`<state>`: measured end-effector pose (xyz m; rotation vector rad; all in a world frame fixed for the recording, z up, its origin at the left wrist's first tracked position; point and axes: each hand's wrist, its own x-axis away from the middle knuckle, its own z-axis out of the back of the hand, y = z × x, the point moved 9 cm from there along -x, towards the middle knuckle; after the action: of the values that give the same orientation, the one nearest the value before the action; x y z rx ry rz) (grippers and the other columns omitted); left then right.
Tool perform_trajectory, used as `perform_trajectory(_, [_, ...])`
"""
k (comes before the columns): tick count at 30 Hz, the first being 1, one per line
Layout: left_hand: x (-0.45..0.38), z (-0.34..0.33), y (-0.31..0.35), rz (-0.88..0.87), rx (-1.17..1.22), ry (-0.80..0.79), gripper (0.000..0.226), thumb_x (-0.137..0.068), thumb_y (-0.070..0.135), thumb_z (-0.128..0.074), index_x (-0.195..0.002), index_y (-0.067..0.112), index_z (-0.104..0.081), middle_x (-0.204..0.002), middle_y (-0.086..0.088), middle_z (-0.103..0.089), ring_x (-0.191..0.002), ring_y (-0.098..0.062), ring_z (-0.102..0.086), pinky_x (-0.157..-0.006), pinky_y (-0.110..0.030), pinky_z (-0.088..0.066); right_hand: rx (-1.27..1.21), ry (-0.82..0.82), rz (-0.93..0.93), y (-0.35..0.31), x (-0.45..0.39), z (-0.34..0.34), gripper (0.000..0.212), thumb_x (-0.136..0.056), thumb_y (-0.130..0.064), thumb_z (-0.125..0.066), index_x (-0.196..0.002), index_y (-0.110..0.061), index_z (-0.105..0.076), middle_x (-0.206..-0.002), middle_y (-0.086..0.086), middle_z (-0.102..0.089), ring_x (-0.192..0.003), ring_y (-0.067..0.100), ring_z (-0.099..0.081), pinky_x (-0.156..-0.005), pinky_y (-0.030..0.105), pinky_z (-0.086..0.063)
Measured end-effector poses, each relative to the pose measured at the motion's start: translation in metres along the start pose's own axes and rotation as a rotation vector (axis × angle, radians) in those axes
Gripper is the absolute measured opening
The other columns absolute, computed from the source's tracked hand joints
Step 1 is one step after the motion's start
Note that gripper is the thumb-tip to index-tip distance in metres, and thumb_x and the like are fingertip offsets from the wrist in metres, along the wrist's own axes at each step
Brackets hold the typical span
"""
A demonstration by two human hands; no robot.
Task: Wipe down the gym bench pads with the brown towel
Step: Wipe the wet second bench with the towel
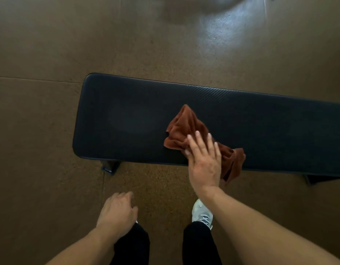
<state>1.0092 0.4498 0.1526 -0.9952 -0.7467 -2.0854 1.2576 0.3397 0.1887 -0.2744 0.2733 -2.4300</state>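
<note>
A long black bench pad (127, 119) runs from the middle left off the right edge. A crumpled brown towel (186, 127) lies on its near half, with one end hanging over the front edge. My right hand (204, 161) lies flat on the towel, fingers spread and pressing it onto the pad. My left hand (116, 213) hovers low over the floor in front of the bench, fingers loosely curled, holding nothing.
The bench's black feet (109, 167) stand on brown speckled rubber flooring (41, 131). My legs in black trousers and a white shoe (202, 215) stand just in front of the bench. Glare marks the floor at the top right.
</note>
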Motion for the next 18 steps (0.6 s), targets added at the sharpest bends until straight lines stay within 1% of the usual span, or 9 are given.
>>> perform_trajectory(2, [0.005,-0.008,0.026,-0.049,0.039,-0.039,0.044,-0.103,0.036,-0.049,-0.146,0.024,-0.047,-0.140,0.002,-0.055,-0.132,-0.015,-0.046,-0.112,-0.031,-0.036,0.001,-0.052,0.088,-0.022,0.016,-0.010,0.054,-0.107,-0.048,-0.048,-0.158,-0.032,-0.037,-0.167,-0.005,-0.031,-0.159,0.026,-0.017,-0.126,0.051,-0.020])
perform_trajectory(4, [0.009,-0.007,0.055,-0.116,0.072,-0.027,0.044,-0.103,0.031,-0.048,-0.147,0.024,-0.046,-0.142,0.003,-0.054,-0.134,-0.014,-0.044,-0.114,-0.031,-0.034,0.029,-0.085,0.171,-0.039,0.028,-0.015,0.067,-0.099,-0.047,-0.062,-0.159,-0.031,-0.037,-0.166,-0.003,-0.034,-0.157,0.029,-0.022,-0.125,0.051,-0.021])
perform_trajectory(7, [0.013,0.007,0.079,-0.161,0.211,0.067,0.040,-0.103,0.025,-0.047,-0.143,0.027,-0.049,-0.139,0.006,-0.055,-0.131,-0.011,-0.047,-0.111,-0.031,-0.038,0.001,-0.047,0.184,-0.045,0.029,-0.011,0.074,-0.089,-0.021,-0.079,-0.154,-0.029,-0.045,-0.160,-0.002,-0.046,-0.151,0.029,-0.037,-0.120,0.051,-0.032])
perform_trajectory(9, [0.014,0.022,0.075,-0.134,0.370,0.162,0.032,-0.103,0.026,-0.049,-0.133,0.034,-0.055,-0.130,0.011,-0.058,-0.120,-0.004,-0.052,-0.100,-0.025,-0.045,-0.074,0.008,0.171,-0.041,0.027,-0.002,0.067,-0.087,-0.011,-0.080,-0.147,-0.028,-0.055,-0.153,-0.003,-0.054,-0.147,0.026,-0.043,-0.117,0.050,-0.036])
perform_trajectory(11, [0.013,0.034,0.060,-0.068,0.492,0.250,0.023,-0.102,0.027,-0.051,-0.121,0.039,-0.058,-0.118,0.019,-0.060,-0.104,0.002,-0.056,-0.083,-0.017,-0.044,-0.182,0.025,0.157,-0.040,0.028,0.004,0.056,-0.090,-0.010,-0.077,-0.142,-0.027,-0.061,-0.147,-0.007,-0.060,-0.144,0.021,-0.047,-0.116,0.047,-0.037])
perform_trajectory(13, [0.010,0.041,0.041,0.025,0.661,0.274,0.017,-0.102,0.027,-0.053,-0.111,0.040,-0.061,-0.107,0.018,-0.063,-0.092,0.002,-0.059,-0.070,-0.016,-0.041,-0.314,-0.007,0.084,-0.038,0.032,0.008,0.048,-0.094,-0.012,-0.072,-0.138,-0.029,-0.063,-0.140,-0.012,-0.064,-0.139,0.014,-0.050,-0.116,0.044,-0.038])
perform_trajectory(15, [0.007,0.047,0.025,0.106,0.840,0.278,0.014,-0.104,0.032,-0.052,-0.110,0.036,-0.064,-0.104,0.012,-0.067,-0.093,-0.005,-0.063,-0.069,-0.022,-0.046,-0.512,-0.110,-0.016,-0.040,0.038,0.009,0.040,-0.098,-0.015,-0.066,-0.133,-0.034,-0.063,-0.126,-0.017,-0.069,-0.124,0.008,-0.059,-0.110,0.040,-0.044])
perform_trajectory(17, [0.004,0.052,0.015,0.130,0.947,0.273,0.018,-0.104,0.042,-0.050,-0.110,0.034,-0.066,-0.105,0.009,-0.069,-0.102,-0.011,-0.065,-0.078,-0.028,-0.049,-0.796,-0.254,-0.156,-0.049,0.043,0.010,0.028,-0.103,-0.022,-0.061,-0.126,-0.039,-0.061,-0.102,-0.013,-0.072,-0.091,0.009,-0.068,-0.087,0.036,-0.056])
perform_trajectory(18, [0.004,0.055,0.014,0.134,0.987,0.270,0.023,-0.103,0.048,-0.049,-0.108,0.034,-0.067,-0.104,0.008,-0.070,-0.104,-0.012,-0.066,-0.082,-0.031,-0.050,-0.916,-0.307,-0.219,-0.057,0.044,0.012,0.022,-0.104,-0.025,-0.060,-0.121,-0.038,-0.061,-0.093,-0.007,-0.071,-0.079,0.015,-0.068,-0.075,0.036,-0.059])
